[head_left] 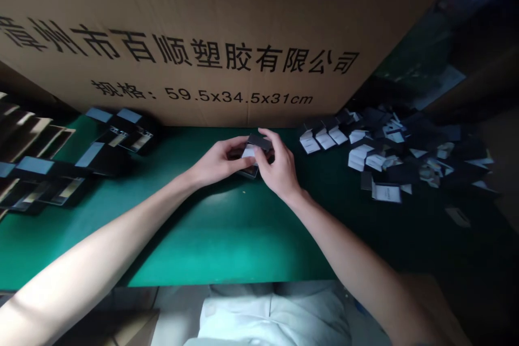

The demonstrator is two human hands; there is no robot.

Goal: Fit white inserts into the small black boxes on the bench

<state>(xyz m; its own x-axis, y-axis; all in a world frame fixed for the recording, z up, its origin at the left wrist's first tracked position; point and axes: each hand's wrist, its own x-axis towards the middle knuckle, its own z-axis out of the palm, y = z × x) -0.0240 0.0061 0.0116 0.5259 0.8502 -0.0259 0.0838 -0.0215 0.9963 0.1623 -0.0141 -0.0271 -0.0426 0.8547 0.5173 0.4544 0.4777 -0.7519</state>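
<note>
Head view: both bare hands meet at the middle of the green table [219, 232], close to its far edge, over one small dark box [248, 152]. The left hand [219, 163] grips the box from its left side, thumb laid across the near part, fingers curled behind. The right hand [279, 165] has hold of it from the right, its thumb pressing near the pale face and its fingers bent round the far corner, beside a dark flap [260, 142]. Neither hand is free. Whether the box touches the table is hidden by the hands.

The step in hand looks like working the flap end of this box, either folding or opening it; which of the two, I cannot tell. That calls for the left hand to keep the body steady while the right thumb and fingers guide the flap along its crease without crushing the thin walls.

To the right lie a row of boxes [323, 139] with white flaps open and a loose heap [395, 132] beyond them. To the left, well apart from the hands, stand more dark boxes [101, 159]. A large carton [227, 5] rises just behind the hands
</note>
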